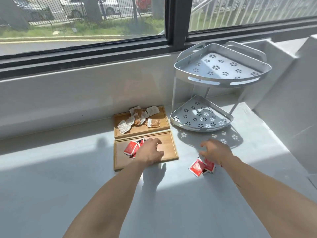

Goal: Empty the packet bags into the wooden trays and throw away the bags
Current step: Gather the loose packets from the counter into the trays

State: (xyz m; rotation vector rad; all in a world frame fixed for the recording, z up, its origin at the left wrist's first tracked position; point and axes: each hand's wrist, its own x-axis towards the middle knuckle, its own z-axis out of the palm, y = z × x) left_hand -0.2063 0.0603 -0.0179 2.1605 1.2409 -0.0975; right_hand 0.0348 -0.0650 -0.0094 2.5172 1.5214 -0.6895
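Two wooden trays lie side by side on the white counter. The far tray (161, 115) holds several white and brown packets (139, 118). The near tray (169, 146) holds a few red packets (130, 148). My left hand (150, 151) hovers over the near tray, fingers spread, partly covering those red packets. My right hand (215, 151) is over the counter to the right of the tray, fingers apart, just above a small pile of red packets (199, 167) lying on the counter. No packet bag is in view.
A white two-tier corner rack (221, 79) with flower cut-outs stands right of the trays. A low wall and window run along the back. A raised white ledge (291, 103) closes off the right side.
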